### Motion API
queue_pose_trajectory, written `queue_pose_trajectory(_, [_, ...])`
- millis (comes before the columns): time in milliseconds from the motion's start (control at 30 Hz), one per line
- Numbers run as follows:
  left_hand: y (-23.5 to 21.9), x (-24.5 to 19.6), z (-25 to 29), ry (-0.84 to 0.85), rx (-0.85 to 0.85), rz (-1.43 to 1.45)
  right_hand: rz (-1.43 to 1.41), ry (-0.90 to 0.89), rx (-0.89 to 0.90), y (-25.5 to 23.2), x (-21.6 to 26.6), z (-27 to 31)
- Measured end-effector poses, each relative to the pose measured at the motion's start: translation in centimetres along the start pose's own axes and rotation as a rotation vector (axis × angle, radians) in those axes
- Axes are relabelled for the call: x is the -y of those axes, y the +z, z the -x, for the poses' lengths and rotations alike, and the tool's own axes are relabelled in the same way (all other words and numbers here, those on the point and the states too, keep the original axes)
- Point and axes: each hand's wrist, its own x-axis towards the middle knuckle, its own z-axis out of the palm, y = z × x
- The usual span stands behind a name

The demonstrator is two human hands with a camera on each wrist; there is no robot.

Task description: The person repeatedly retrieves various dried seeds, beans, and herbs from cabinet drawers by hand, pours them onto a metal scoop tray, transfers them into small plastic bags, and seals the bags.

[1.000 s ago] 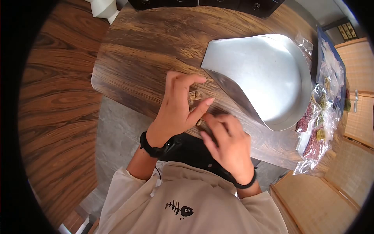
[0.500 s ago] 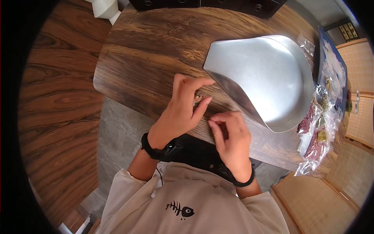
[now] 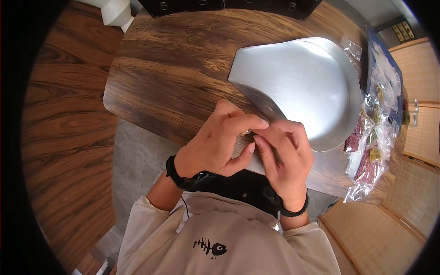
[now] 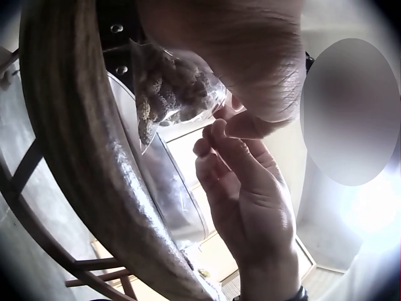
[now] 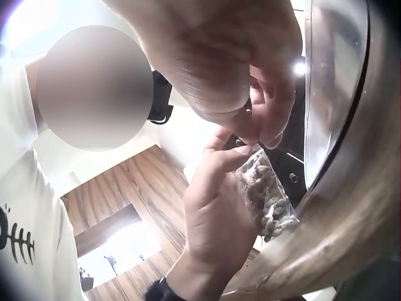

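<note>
A small clear bag of brownish, knobbly pieces (image 4: 172,88) hangs from the left hand (image 4: 232,50) in the left wrist view. The right wrist view has the same bag (image 5: 266,194) beside the left hand (image 5: 216,213), its top edge at the fingertips of the right hand (image 5: 225,63), which pinch together there. From the head view, the left hand (image 3: 213,142) curls over the bag and hides most of it; the right hand (image 3: 288,158) meets it, thumb and forefinger together. Both are at the table's near edge.
A large metal scoop-shaped pan (image 3: 302,82) lies on the wooden table (image 3: 160,73) just beyond the hands. Several clear bags with red and green contents (image 3: 369,156) are at the right, by a blue tray (image 3: 398,82). A dark drawer unit (image 3: 270,5) stands at the back.
The right hand has come up to the left hand, and their fingertips now meet at the bag. The left hand has shifted right and turned, covering more of the bag in the head view.
</note>
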Motion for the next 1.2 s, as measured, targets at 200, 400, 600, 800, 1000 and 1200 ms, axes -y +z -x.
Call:
queue_pose_trajectory(200, [0.3,0.1,0.1,0.051,0.063,0.017,0.124,-0.018,0.022,-0.7,0.3,0.0])
queue_pose_trajectory(400, [0.2,-0.2,0.1,-0.181,-0.108,0.016,0.244,-0.096,-0.049,-1.5,0.8,-0.3])
queue_pose_trajectory(600, [-0.1,0.4,0.5,-0.336,0.121,0.173,0.263,-0.115,-0.059,-1.4,0.4,-0.8])
queue_pose_trajectory(800, [0.6,1.0,0.7,-0.282,-0.061,0.25,0.24,-0.029,-0.049,-1.9,0.3,-0.5])
queue_pose_trajectory(1000, [0.8,0.9,0.8,-0.241,-0.12,0.203,0.157,0.027,-0.042,-3.2,0.6,-0.5])
queue_pose_trajectory(1200, [0.9,0.7,0.8,-0.262,-0.112,0.268,0.059,-0.093,-0.081,-2.4,0.8,-1.3])
